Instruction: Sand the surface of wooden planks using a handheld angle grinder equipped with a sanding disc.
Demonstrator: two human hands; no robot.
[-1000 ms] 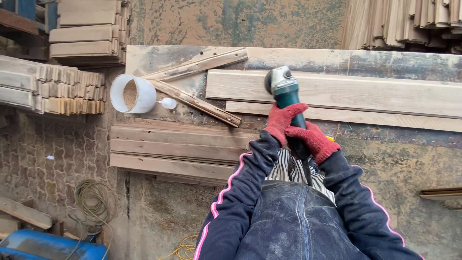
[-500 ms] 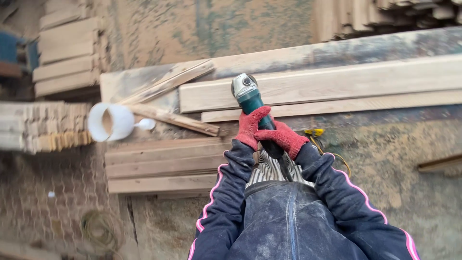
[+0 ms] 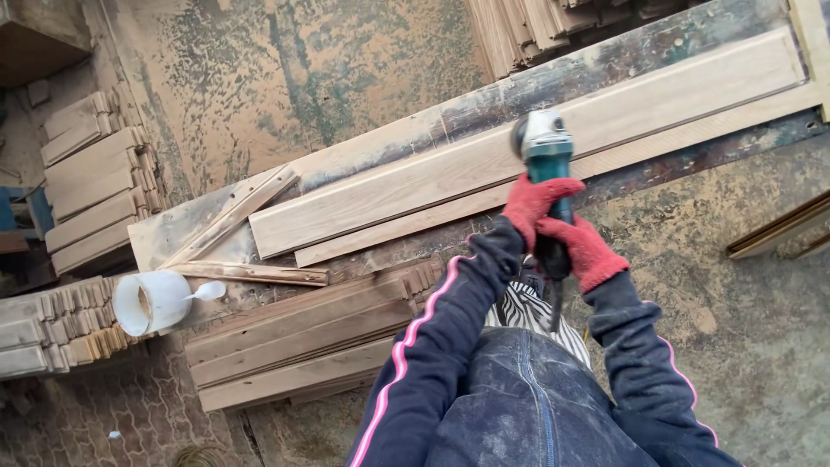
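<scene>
Both hands, left hand point(image 3: 534, 203) ahead of right hand point(image 3: 581, 251), grip the angle grinder point(image 3: 545, 151) over the plank point(image 3: 389, 195).

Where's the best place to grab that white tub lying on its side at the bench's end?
Take the white tub around its round wall, coming down from above. It lies on its side with its open mouth facing left, so the curved wall is exposed. Avoid the small white spoon-like piece at its right end.

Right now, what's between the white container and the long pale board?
Head view: two thin wood strips lying in a V on the bench between white container and long pale board.
</scene>
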